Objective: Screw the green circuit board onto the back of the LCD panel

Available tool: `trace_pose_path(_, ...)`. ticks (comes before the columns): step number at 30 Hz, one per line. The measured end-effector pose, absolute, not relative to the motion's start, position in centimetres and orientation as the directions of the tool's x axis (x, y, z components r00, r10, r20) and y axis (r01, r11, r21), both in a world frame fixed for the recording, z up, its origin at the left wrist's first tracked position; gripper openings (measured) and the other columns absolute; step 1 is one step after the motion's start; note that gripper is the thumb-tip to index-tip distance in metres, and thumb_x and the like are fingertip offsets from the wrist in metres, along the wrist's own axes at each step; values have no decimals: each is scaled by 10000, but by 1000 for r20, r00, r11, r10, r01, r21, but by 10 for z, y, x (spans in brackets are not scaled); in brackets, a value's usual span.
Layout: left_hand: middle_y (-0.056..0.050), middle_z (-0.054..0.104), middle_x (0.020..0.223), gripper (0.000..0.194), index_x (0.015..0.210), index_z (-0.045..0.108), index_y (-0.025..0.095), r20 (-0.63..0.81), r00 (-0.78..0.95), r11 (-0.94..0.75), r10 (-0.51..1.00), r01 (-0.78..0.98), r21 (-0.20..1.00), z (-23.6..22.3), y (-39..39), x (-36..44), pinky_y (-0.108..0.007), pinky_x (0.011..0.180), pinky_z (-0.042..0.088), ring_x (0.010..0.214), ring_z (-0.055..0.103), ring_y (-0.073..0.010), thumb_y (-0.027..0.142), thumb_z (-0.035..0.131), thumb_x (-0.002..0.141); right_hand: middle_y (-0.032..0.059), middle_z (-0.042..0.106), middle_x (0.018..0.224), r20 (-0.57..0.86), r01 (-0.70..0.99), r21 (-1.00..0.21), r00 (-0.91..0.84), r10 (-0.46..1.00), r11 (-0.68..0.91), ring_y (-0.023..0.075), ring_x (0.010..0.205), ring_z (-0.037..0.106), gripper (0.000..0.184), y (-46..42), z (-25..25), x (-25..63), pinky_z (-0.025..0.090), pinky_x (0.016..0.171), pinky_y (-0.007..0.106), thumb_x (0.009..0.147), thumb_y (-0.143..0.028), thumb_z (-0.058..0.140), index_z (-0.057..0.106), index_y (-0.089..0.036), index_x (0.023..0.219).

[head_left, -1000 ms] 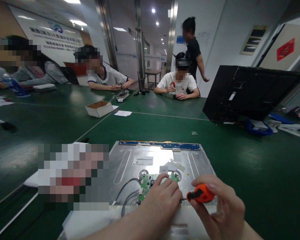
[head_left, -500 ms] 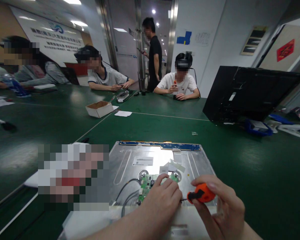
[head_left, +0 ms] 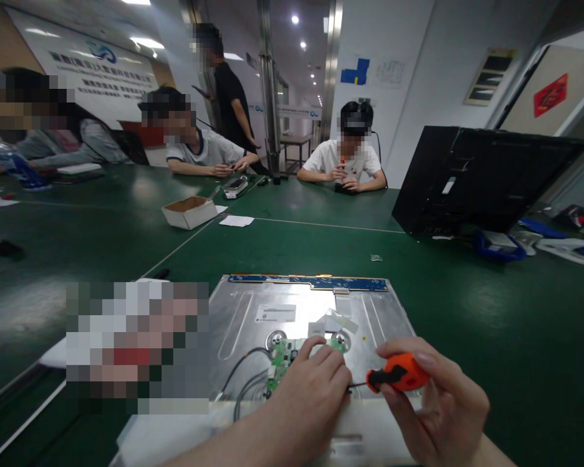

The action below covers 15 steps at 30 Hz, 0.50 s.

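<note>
My right hand (head_left: 438,402) pinches the orange-and-black handle of a screwdriver (head_left: 401,374) between thumb and fingers. The dark shaft points left, and its tip is hidden behind my left hand (head_left: 314,383). That hand lies over the right part of a green circuit board (head_left: 282,357), fingers curled; whatever its fingertips grip is out of sight. The board sits on the metal back of a display panel (head_left: 236,324), with dark cables (head_left: 246,360) running from its left side. Clear film pieces (head_left: 340,321) lie just behind the board.
Along the panel's far edge runs a blue circuit strip (head_left: 292,281). A large black screen housing (head_left: 481,181) stands tilted at the right. Farther off on the green table (head_left: 292,243) is a white open box (head_left: 189,214). Several people sit around the table; one person (head_left: 231,97) stands near the door.
The screwdriver and my right hand have shifted slightly right, away from my left hand. The standing person has walked left past the door. The whole view has drifted a little.
</note>
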State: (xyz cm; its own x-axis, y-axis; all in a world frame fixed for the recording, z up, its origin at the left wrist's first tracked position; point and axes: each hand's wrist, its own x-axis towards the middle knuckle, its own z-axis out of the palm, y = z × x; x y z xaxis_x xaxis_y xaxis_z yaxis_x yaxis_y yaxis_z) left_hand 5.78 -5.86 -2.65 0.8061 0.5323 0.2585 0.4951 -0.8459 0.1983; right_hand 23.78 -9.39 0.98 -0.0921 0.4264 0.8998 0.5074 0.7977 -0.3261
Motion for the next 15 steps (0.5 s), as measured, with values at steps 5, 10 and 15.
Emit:
trace_pose_path(5, -48, 619, 928, 51, 914, 572, 171, 262, 803, -844, 535, 498, 198, -27, -59, 58, -457, 1026, 310, 892, 557, -221, 158, 552, 869, 69, 674, 937, 898, 504, -334, -86, 432, 797, 200, 787, 680, 606, -94, 7, 240, 598, 657, 375, 792, -52, 596, 442, -237, 1348)
trace_pose_path(10, -52, 624, 930, 57, 926, 578, 173, 269, 803, -847, 531, 496, 190, -28, -59, 58, -452, 1011, 332, 895, 562, -222, 168, 537, 887, 68, 667, 943, 897, 495, -333, -96, 432, 803, 199, 782, 677, 615, -95, 5, 242, 595, 645, 369, 790, -54, 601, 438, -231, 1355)
trace_pose_path(15, -57, 625, 931, 73, 927, 577, 176, 270, 810, -853, 521, 481, 204, -28, -57, 56, -455, 1012, 328, 886, 559, -222, 169, 522, 880, 73, 664, 939, 898, 484, -332, -100, 428, 809, 198, 784, 670, 637, -94, 7, 242, 597, 634, 367, 777, -31, 595, 431, -221, 1362)
